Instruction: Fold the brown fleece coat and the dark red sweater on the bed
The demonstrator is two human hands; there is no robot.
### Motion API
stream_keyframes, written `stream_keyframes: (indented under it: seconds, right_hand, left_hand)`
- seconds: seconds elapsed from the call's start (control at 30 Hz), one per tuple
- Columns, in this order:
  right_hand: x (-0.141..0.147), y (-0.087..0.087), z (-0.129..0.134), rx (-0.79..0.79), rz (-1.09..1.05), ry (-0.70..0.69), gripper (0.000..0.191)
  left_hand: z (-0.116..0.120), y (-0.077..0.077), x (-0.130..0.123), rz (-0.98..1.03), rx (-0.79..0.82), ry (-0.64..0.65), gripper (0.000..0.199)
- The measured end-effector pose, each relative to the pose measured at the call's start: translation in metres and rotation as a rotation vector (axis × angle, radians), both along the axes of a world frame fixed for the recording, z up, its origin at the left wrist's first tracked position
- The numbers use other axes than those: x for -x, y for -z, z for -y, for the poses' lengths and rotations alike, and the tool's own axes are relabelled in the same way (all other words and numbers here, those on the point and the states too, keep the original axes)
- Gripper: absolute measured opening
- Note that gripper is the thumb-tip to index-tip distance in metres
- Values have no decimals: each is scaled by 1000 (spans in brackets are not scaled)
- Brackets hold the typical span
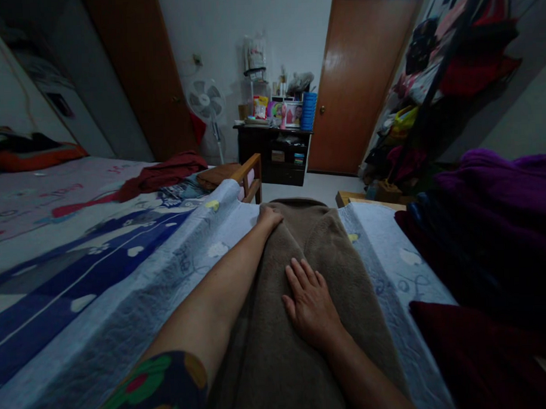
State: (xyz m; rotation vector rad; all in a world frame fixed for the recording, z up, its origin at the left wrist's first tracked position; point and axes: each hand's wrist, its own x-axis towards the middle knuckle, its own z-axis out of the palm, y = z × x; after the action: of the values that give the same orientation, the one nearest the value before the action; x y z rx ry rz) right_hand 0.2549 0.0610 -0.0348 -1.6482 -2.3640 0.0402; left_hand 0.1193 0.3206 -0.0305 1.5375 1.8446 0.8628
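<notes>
A brown, soft-looking garment or cloth (347, 267) lies lengthwise down the middle of a bed with a light blue patterned cover (220, 230). At the cloth's far left edge, my left hand (270, 218) is closed with a bit of the fabric gripped in its fingers. My right hand (311, 301) rests flat on the middle of the cloth, palm down, its fingers slightly spread. The near end of the cloth runs out of view at the bottom.
Purple and dark folded fabrics (500, 184) are heaped at the right, with a dark red cloth (475, 346) nearer. Red clothing (164, 175) lies at the left. Beyond the bed stand a wooden bed rail (252, 169), a fan (207, 102) and a black cabinet (257, 154).
</notes>
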Motion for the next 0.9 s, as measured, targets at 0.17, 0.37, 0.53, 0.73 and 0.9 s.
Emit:
stream_keyframes:
  seconds: [0.17, 0.37, 0.53, 0.73, 0.9]
  right_hand:
    - [-1, 1, 0, -1, -14, -3, 60]
    - [-1, 2, -1, 11, -14, -6, 62]
    - [0, 1, -1, 18, -13, -4, 62]
    - [1, -2, 1, 11, -39, 11, 61]
    - [1, -2, 2, 9, -37, 16, 61]
  left_hand:
    - [-11, -5, -3, -115, 80, -63, 51]
    - [-19, -5, -6, -176, 29, 37, 36]
    - [5, 7, -4, -225, -134, 127, 25]
    - [17, 4, -6, -307, -185, 103, 33]
    - [32, -25, -3, -366, -134, 201, 50]
